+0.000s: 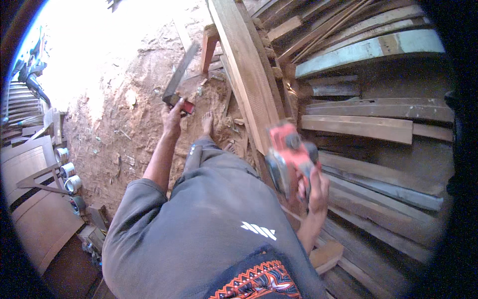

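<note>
My left hand (172, 118) is closed around the stock of what looks like a try square. Its flat grey blade (181, 72) points up and away over the dirt floor, and a red part shows beside my fingers. My right hand (314, 192) grips the rear handle of a red and black electric planer (294, 149), slightly blurred. The planer hangs tilted by the near end of a long squared timber beam (244, 70); I cannot tell whether they touch. The beam runs away from me, with a wooden support leg (209, 47) at its far left side.
Stacked boards and planks (358, 127) fill the right side, including a pale blue-painted one (371, 50). Wood chips litter the dirt floor (109, 134). Small tubs (72, 183) and brown panels (42, 219) stand at the left. My bare foot (207, 123) is by the beam.
</note>
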A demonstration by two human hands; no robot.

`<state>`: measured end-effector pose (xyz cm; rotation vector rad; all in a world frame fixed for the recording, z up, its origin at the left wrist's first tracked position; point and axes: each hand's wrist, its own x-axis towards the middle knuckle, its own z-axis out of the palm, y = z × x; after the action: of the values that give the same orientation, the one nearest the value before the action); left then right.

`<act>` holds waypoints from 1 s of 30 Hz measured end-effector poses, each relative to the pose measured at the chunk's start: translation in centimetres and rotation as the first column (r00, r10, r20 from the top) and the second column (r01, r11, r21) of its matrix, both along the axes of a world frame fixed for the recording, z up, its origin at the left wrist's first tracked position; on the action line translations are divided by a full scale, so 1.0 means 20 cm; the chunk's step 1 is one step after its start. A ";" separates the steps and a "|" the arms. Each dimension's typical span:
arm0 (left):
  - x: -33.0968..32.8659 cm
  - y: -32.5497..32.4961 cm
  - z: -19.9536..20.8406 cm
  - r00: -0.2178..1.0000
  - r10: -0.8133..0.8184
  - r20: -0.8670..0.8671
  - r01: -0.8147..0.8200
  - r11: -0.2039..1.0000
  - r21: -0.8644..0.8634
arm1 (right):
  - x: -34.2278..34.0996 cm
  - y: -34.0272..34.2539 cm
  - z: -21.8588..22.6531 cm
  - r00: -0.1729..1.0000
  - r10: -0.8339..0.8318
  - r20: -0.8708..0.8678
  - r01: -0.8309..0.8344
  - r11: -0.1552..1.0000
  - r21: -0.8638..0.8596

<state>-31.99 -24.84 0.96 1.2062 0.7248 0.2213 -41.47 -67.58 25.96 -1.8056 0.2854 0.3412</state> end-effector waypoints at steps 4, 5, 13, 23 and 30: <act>-0.03 -0.08 -0.07 0.998 -0.006 -0.064 -0.005 0.986 -0.169 | -0.44 -0.25 -0.04 0.993 -0.109 -0.042 0.110 0.994 0.009; -0.03 -0.12 -0.10 0.996 0.022 -0.083 -0.036 0.983 -0.178 | -0.50 -0.29 -0.07 0.987 -0.137 -0.079 0.136 0.991 -0.011; -0.05 -0.45 -0.16 0.960 -0.209 -0.186 0.115 0.902 -0.416 | -0.70 -0.41 -0.47 0.942 -0.261 -0.213 0.261 0.965 -0.026; -0.03 -0.60 0.03 0.899 -0.399 -0.182 0.290 0.852 -0.435 | -0.75 -0.49 -0.65 0.960 -0.236 -0.151 0.253 0.962 0.106; -0.03 -0.58 0.03 0.836 -0.530 -0.141 0.396 0.762 -0.513 | -0.45 -0.40 -0.44 0.989 -0.079 0.126 0.127 0.891 -0.436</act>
<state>-32.54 -36.45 1.46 0.9181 0.6419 -0.5369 -50.55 -75.61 17.14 -2.2400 0.4083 0.1064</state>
